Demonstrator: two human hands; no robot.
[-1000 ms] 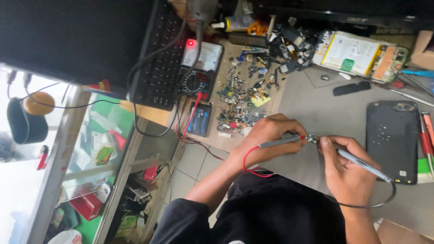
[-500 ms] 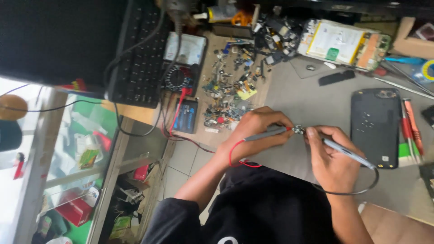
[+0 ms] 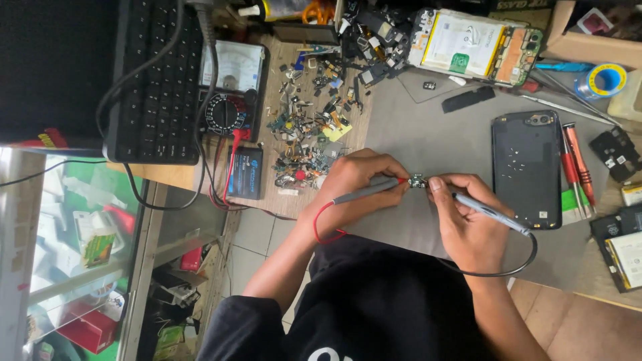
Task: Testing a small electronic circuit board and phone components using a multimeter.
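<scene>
My left hand (image 3: 358,184) grips a grey test probe with a red tip and red lead (image 3: 371,190). A second grey probe with a black lead (image 3: 491,214) is held in my right hand (image 3: 468,224). Both probe tips touch a tiny circuit part (image 3: 418,180) pinched between my fingers above the grey work mat (image 3: 428,127). An analogue multimeter (image 3: 231,90) lies at the mat's left, its leads trailing toward my hands.
A black phone back cover (image 3: 527,167) lies right of my hands, with red screwdrivers (image 3: 576,167) beside it. A pile of small electronic parts (image 3: 311,130), a black keyboard (image 3: 157,80), an opened phone with its battery (image 3: 471,43) and a solder reel (image 3: 605,80) surround the mat.
The view has shifted, so the bench sits a little differently in frame. Both hands stay together with the probes on the small part.
</scene>
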